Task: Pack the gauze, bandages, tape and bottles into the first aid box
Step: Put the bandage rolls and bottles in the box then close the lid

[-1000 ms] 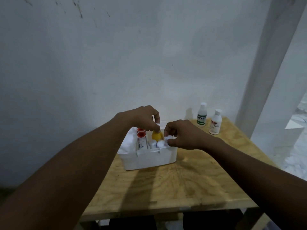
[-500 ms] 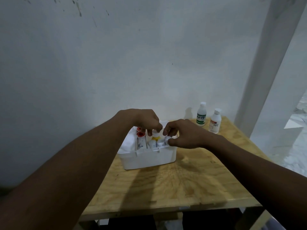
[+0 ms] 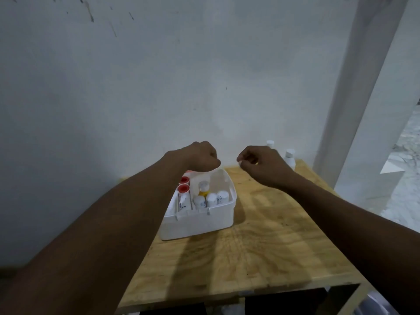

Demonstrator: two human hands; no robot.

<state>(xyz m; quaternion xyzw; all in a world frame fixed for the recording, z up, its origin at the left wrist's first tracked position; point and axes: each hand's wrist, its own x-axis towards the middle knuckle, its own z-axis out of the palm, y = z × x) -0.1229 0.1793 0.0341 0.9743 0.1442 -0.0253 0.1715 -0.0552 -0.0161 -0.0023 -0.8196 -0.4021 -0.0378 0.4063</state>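
The box (image 3: 197, 226) sits on the desk (image 3: 261, 258), with rolls (image 3: 211, 200) upright inside. The left hand (image 3: 202, 158) hovers at its 12 o'clock rim, grip curled together, empty. The right hand (image 3: 261, 163) is at 1 o'clock, grip curled (around anything? cannot tell). Two bottles (image 3: 290, 160) stand at 2 o'clock.

— Which way into the first aid box (image 3: 195, 226)?
— From above, at its far right corner: there is open room behind the white rolls (image 3: 211, 199). The yellow bottle (image 3: 203, 189) and red-capped rolls (image 3: 183, 188) fill the middle and left.
— Anything overhead?
— The left hand (image 3: 202, 156), fingers curled, hangs over the far left corner. The right hand (image 3: 261, 163) is off to the right, with a gap between them.
— And the table (image 3: 261, 258)?
— Bare in front and right of the box; two bottles (image 3: 290, 161) stand at its far right corner, by the wall (image 3: 159, 87).
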